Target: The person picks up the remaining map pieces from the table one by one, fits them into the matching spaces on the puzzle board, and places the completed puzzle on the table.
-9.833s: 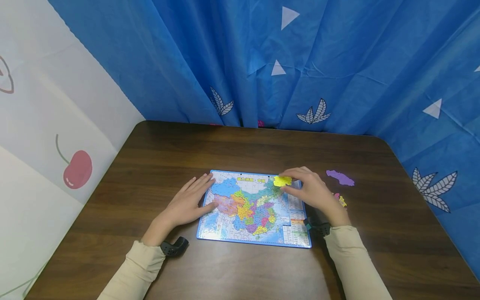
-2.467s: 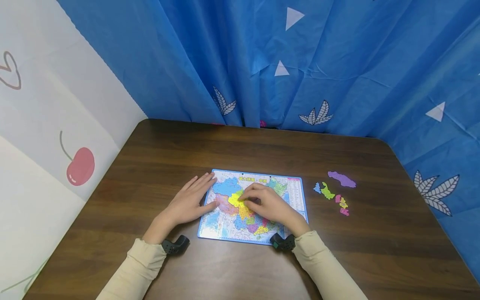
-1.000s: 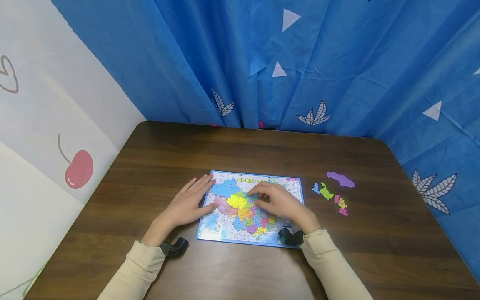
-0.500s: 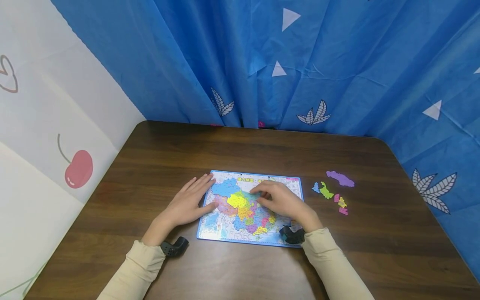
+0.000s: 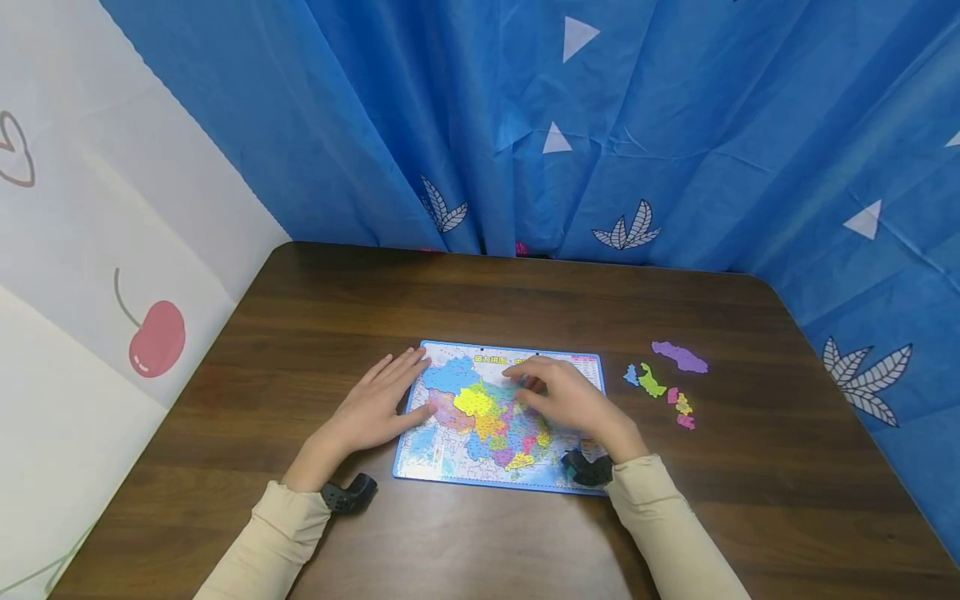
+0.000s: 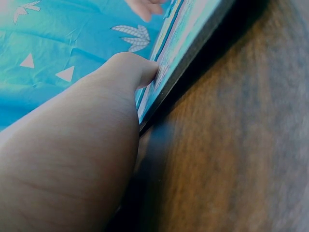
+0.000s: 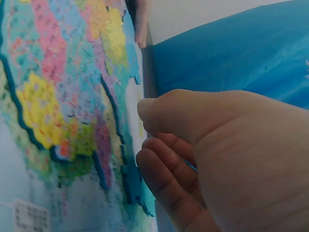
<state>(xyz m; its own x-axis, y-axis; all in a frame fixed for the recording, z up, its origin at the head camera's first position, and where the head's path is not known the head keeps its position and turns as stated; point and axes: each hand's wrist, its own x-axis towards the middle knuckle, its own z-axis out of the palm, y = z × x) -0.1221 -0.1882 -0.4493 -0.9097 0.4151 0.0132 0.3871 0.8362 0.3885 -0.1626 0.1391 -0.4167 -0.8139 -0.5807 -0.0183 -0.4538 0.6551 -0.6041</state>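
Observation:
A map puzzle board (image 5: 457, 471) with a blue rim lies on the table. Flat on its left edge rests my left hand (image 5: 378, 407), fingers spread straight. The left wrist view shows the thumb (image 6: 145, 71) touching the board. A bright yellow puzzle piece (image 5: 474, 402) sits on the left-centre of the map. My right hand (image 5: 561, 393) hovers over the board's upper right part, fingers loosely bent. In the right wrist view a gap shows between thumb and fingers, with nothing visible in it. Its palm and arm hide part of the map's right side.
Right of the board lie several loose puzzle pieces: a purple one (image 5: 679, 357), a green one (image 5: 652, 382), a small blue one (image 5: 632, 375), and small pink and yellow ones (image 5: 683, 405). A blue curtain (image 5: 480, 125) hangs behind the table (image 5: 337, 292).
Earlier my right hand held the yellow piece above the board's upper right; it now lies on the map's left-centre, released. The right hand has since drawn back rightward. My left hand stays put.

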